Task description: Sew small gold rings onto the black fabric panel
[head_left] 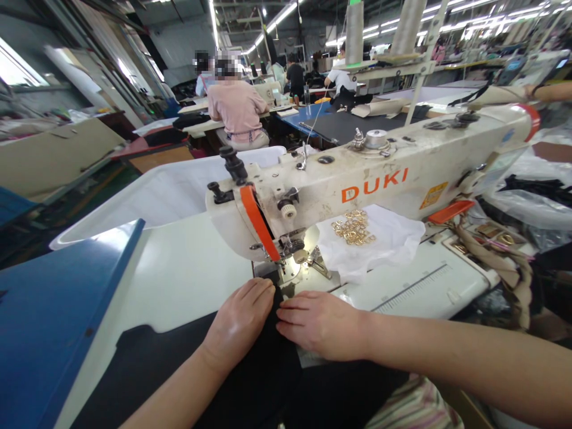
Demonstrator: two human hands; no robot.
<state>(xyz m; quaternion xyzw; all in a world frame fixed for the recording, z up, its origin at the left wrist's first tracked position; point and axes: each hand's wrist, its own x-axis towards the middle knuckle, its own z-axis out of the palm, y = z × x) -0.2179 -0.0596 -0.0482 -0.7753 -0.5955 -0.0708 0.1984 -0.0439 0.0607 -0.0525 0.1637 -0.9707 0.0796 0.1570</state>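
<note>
A white sewing machine (313, 185) with orange lettering stands before me, its presser foot and needle area (286, 268) lit by a small lamp. Black fabric (179, 351) spreads over the table's front and left side, with one edge under or right beside the presser foot; which of the two I cannot tell. My left hand (243, 313) presses on the fabric just left of the needle, fingers bent and held together. On the fabric's right edge, my right hand (317, 325) has its fingers closed, the thumb hidden. Both hands are a little in front of the needle.
Gold metal rings (355, 227) lie piled on a white cloth (393, 232) right of the needle. A blue panel (58, 310) borders the table at left. Behind the machine is a white bin (179, 179). Thread cones (354, 33) stand above. A person (236, 104) sits further back.
</note>
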